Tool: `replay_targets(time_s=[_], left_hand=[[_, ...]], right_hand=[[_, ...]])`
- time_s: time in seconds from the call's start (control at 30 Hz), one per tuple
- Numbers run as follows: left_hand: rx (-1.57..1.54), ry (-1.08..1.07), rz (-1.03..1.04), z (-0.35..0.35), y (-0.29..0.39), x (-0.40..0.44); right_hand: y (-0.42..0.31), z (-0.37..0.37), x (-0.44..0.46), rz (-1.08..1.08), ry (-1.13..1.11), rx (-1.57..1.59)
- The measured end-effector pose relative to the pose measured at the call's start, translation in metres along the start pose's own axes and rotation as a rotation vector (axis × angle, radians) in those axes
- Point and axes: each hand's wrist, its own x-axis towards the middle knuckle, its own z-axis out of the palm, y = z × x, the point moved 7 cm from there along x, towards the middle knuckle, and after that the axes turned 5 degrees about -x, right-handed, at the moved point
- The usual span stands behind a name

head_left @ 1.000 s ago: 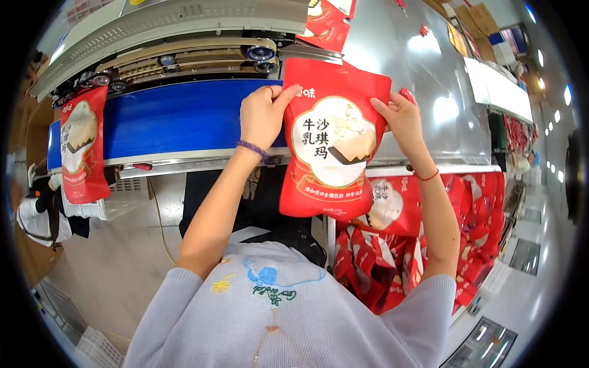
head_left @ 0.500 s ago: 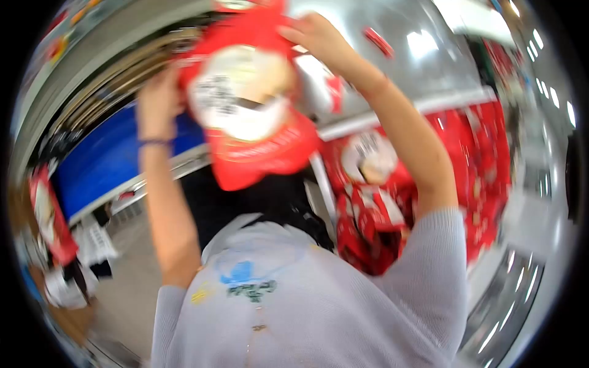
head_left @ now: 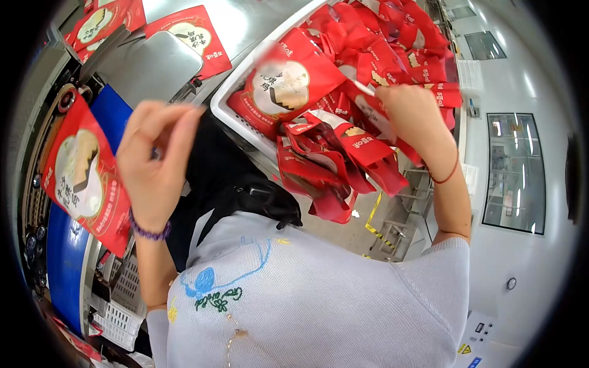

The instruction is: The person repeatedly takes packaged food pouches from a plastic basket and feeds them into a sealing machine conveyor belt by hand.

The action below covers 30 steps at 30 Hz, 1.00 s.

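Red printed pouches point(head_left: 362, 144), with white labels and pictures of food, are heaped in a white bin. My right hand point(head_left: 417, 116) is closed at the near right side of this heap, its fingers gripping the edge of a red pouch point(head_left: 373, 110). My left hand point(head_left: 153, 162) is raised left of the bin, thumb and fingers pinched together, with nothing visible between them. Just left of that wrist, a separate red pouch point(head_left: 86, 175) stands along the machine's blue belt point(head_left: 67, 257), apart from the fingers.
The white bin's rim point(head_left: 245, 132) borders a metal table point(head_left: 239, 27). Another flat pouch point(head_left: 195, 40) lies there beside a metal plate point(head_left: 150, 67). White plastic baskets point(head_left: 123, 313) stand low at left. Yellow-black tape point(head_left: 377, 230) marks the floor.
Both hands were up at a red pouch over the table edge. Now my left hand is off it, and a pouch stands at the belt. My right hand has moved to the bin; the view has turned right.
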Motion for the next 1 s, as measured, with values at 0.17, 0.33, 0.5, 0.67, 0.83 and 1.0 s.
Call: replay_targets(time_s=[0.17,0.33,0.5,0.67,0.83,1.0], left_hand=[[-0.137,-0.114,0.358,0.071,0.042,0.042],[-0.404,-0.221,-0.019,0.097,-0.026,0.072],[-0.777,0.391,-0.393,0.038,-0.126,0.089],[-0.953,0.506,-0.421,0.032,-0.178,0.1],[-0.24,0.528,-0.657,0.002,-0.227,0.081],[-0.505,0.77,-0.61,0.003,-0.246,0.086]], right_hand=[[-0.045,-0.117,-0.033,-0.316,0.602,0.022],[-0.092,-0.175,0.023,-0.793,0.85,0.232],[-0.027,-0.168,0.17,-0.651,1.106,0.928],[-0.119,-0.08,0.305,-0.879,-0.126,1.88],[-0.152,-0.05,0.359,-0.545,-0.063,2.038],[-0.146,-0.053,0.371,-0.529,-0.025,2.092]])
